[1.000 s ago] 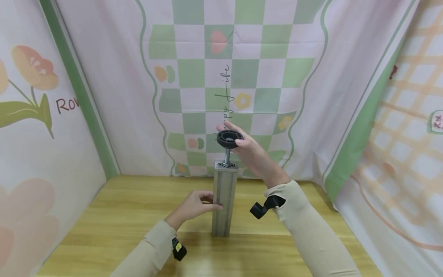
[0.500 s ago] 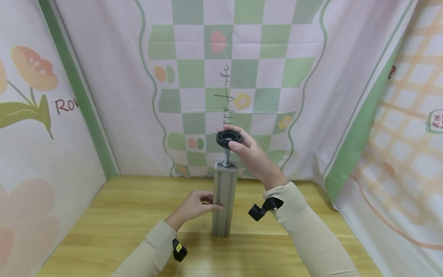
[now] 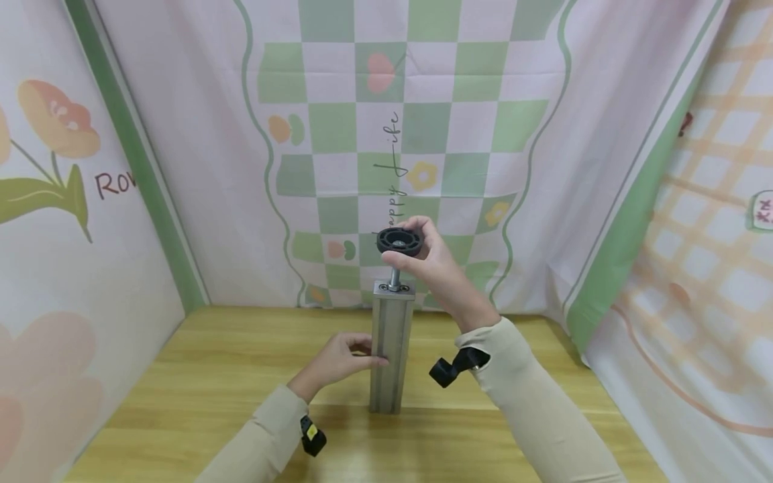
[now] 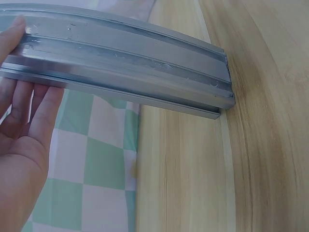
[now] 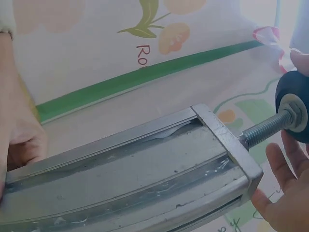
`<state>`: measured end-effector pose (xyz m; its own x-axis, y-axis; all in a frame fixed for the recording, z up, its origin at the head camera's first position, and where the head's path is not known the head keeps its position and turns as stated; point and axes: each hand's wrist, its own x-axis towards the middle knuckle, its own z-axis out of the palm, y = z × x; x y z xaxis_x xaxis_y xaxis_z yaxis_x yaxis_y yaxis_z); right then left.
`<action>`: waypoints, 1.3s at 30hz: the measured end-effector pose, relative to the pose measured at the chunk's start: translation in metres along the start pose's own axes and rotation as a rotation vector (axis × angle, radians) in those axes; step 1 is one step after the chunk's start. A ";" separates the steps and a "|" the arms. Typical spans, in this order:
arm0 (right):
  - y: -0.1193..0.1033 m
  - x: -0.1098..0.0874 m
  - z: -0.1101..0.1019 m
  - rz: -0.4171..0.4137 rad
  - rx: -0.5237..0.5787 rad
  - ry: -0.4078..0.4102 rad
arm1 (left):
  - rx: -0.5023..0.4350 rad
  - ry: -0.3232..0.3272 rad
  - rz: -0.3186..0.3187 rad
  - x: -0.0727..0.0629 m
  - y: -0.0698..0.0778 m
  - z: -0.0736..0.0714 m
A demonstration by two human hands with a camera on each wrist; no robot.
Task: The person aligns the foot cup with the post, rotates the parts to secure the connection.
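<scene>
An aluminium profile (image 3: 391,355) stands upright on the wooden table, with an end plate (image 5: 227,140) on its top. From that plate rises a threaded leveling foot, its bolt (image 5: 268,128) ending in a round black foot pad (image 3: 399,243) that faces up. My left hand (image 3: 338,359) grips the profile about halfway up, thumb on the near face and fingers behind; the left wrist view shows the same thumb (image 4: 14,36) on the metal. My right hand (image 3: 437,265) pinches the rim of the black pad between thumb and fingers.
The wooden table (image 3: 241,362) extends around the profile's base. Behind it hangs a green and white checked curtain (image 3: 338,127), with printed cloth walls on the left (image 3: 60,268) and right (image 3: 712,268). Each sleeve carries a black wrist camera (image 3: 443,372).
My right thumb has swept left across the near rim of the black pad while the fingers behind moved right, in a turning motion. The left hand and profile stay put.
</scene>
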<state>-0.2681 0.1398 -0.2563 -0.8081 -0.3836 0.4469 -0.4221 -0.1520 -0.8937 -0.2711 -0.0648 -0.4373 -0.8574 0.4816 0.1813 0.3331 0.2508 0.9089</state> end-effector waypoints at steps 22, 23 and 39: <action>0.000 -0.001 -0.001 -0.109 -0.060 -0.025 | 0.013 -0.004 -0.006 0.001 -0.001 0.000; 0.001 0.000 -0.002 -0.108 -0.020 -0.054 | 0.014 -0.004 -0.008 0.001 -0.001 0.000; 0.016 0.001 -0.011 -0.126 0.194 -0.140 | 0.017 0.009 -0.011 0.001 -0.001 0.000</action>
<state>-0.2806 0.1473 -0.2700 -0.6837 -0.4710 0.5574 -0.4184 -0.3727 -0.8282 -0.2721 -0.0651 -0.4377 -0.8647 0.4709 0.1750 0.3300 0.2700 0.9045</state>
